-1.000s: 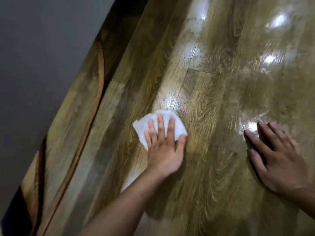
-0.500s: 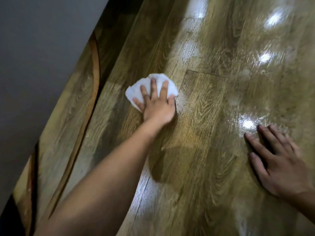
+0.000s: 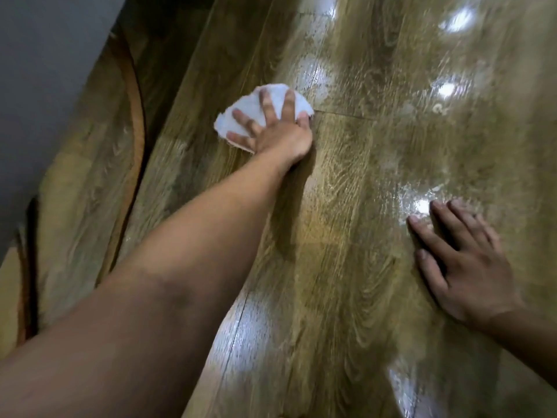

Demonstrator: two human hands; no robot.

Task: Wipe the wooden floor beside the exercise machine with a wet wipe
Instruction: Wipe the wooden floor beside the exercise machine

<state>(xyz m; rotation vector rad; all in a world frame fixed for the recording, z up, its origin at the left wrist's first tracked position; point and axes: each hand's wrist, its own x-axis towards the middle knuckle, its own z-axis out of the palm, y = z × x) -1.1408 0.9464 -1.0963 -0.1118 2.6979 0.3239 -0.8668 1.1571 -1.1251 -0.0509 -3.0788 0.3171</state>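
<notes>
Wet wipe point(image 3: 241, 116) lies flat under the left hand's point(image 3: 280, 137) spread fingers point(image 3: 266, 107), pressed onto the wooden floor point(image 3: 346, 182).

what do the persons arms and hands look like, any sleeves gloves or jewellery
Both are bare. The left hand and its long forearm show no sleeve, glove, watch or ring as far as the frame reaches. The right hand is also ungloved, with no ring visible and short nails; its wrist runs out of the frame bare, with no cuff or band in view.
</notes>
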